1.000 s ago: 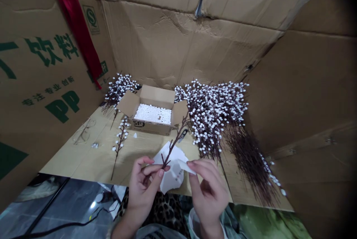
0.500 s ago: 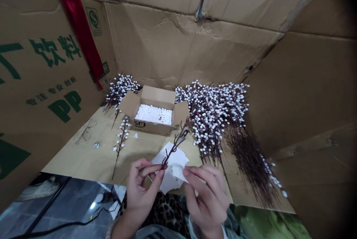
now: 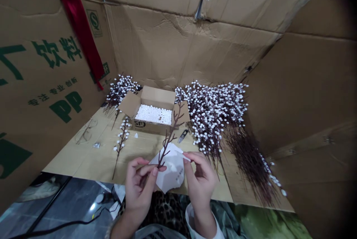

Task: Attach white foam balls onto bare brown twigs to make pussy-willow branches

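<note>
Two hands work above a flattened cardboard sheet enclosed by upright carton walls. The left hand is closed in a firm pinch on the base of a bare dark twig, which rises toward 12 o'clock. The right hand is partly open, its fingertips gripping a corner of a white paper sheet behind the twig. At 12 o'clock stands an open carton marked "SF", filled with white foam beads. White-berried branches lie piled at 1 o'clock; eyeglasses lie at 10 o'clock. Green "PP" lettering is printed on the wall at 10 o'clock.
</note>
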`<action>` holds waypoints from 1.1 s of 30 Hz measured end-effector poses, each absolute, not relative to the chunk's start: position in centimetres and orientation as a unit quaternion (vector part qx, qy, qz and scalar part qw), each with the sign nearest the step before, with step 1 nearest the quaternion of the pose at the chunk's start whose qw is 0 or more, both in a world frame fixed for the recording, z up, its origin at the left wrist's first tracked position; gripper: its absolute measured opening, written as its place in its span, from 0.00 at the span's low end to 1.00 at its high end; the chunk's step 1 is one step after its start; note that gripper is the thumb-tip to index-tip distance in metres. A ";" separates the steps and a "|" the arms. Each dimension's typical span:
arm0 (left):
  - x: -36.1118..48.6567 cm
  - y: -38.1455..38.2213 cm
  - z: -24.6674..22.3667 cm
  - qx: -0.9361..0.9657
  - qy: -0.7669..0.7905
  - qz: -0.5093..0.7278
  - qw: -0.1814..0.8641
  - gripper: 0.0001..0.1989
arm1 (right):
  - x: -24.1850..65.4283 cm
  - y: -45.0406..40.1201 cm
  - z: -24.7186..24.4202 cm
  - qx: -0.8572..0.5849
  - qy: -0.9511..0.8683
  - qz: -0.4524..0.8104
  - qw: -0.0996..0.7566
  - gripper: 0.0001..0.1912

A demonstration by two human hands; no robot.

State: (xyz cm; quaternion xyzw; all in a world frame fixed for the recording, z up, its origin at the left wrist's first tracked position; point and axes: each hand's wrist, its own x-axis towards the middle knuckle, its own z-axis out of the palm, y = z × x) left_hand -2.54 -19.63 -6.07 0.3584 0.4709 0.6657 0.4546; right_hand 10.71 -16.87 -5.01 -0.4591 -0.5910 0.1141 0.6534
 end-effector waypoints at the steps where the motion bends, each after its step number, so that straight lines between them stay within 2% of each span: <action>1: -2.4 -19.7 -5.8 0.351 0.474 0.667 0.455 0.17 | 10.6 -16.8 -5.0 -0.458 -0.585 0.128 0.657 0.09; 7: -2.4 -19.7 -5.8 0.358 0.476 0.664 0.452 0.19 | 9.9 -16.6 -4.6 -0.431 -0.586 0.162 0.667 0.10; 22: -2.8 -19.5 -7.0 0.377 0.478 0.666 0.432 0.16 | 10.7 -16.8 -4.6 -0.435 -0.580 0.142 0.674 0.09; 33: -3.4 -19.3 -7.5 0.430 0.480 0.680 0.350 0.18 | 11.2 -17.3 -2.6 -0.397 -0.623 -0.081 0.669 0.18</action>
